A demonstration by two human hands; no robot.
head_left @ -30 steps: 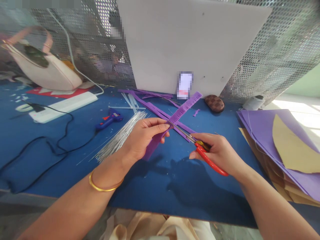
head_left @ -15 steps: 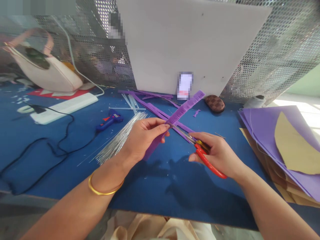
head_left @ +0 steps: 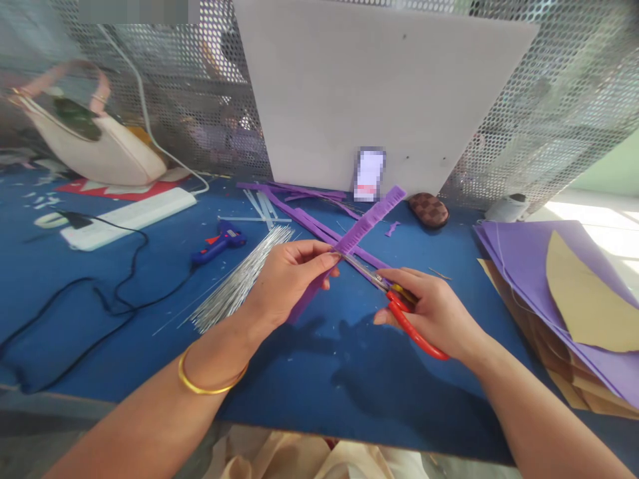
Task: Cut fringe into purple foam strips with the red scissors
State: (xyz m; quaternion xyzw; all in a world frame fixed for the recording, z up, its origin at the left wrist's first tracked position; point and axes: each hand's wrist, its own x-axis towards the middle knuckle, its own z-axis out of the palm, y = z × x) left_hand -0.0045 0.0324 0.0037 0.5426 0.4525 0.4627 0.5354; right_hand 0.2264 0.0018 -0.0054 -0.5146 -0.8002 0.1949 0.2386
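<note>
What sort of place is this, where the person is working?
Probably a craft workbench, perhaps in a small workshop. The red-handled metal scissors in the right hand, the blue plastic glue gun on the flat blue tabletop, and the bundle of thin silvery wires near it suggest this.

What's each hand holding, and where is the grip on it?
Left hand: purple strip, pinched between thumb and fingers partway along its length. Right hand: scissors, held at the handle end, blades toward the strip.
</note>
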